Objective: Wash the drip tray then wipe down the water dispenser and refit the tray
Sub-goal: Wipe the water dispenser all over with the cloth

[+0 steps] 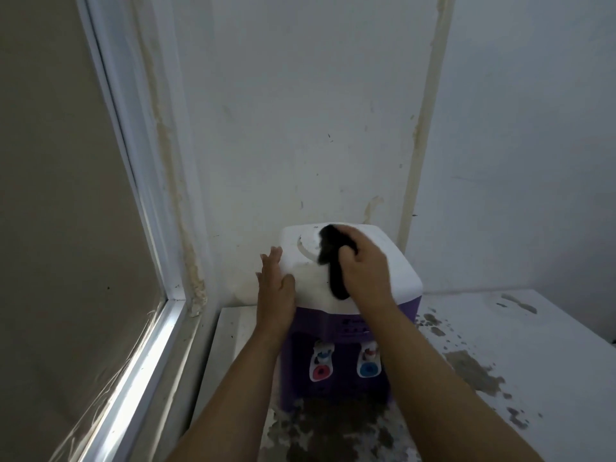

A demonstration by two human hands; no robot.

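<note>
Dispenser (350, 315), head view, lower centre of the frame: white top, purple body, standing on a white counter (520, 345) against a stained white wall (300, 128). Two taps on the front face, one with a red pad (321, 371) at left, one with a blue pad (367, 370) at right.

Cloth (333, 261): dark, bunched, lying across the white top from its rear centre toward the front edge; blurred, so the weave cannot be told.

Right hand (366, 271): fingers curled round the cloth, pressing it onto the top.

Left hand (275, 281): fingers straight and close together, palm flat against the left side of the top, holding nothing; it appears to brace the unit.

Drip tray: not seen anywhere in the frame. The recess below the taps is dark and partly hidden by the forearms, so whether a tray sits there cannot be told.

Counter: peeling patches and dark blotches at lower centre and right. Window frame (140, 228) down the left of the frame.

Step in hand, by judgement: wiping the top of the dispenser. To do it well, keep the brace on the side so the light unit does not slide, run the cloth in overlapping passes out to each corner and round the central ring (305, 251), then work down the purple front and about the taps without pressing the pads.
</note>
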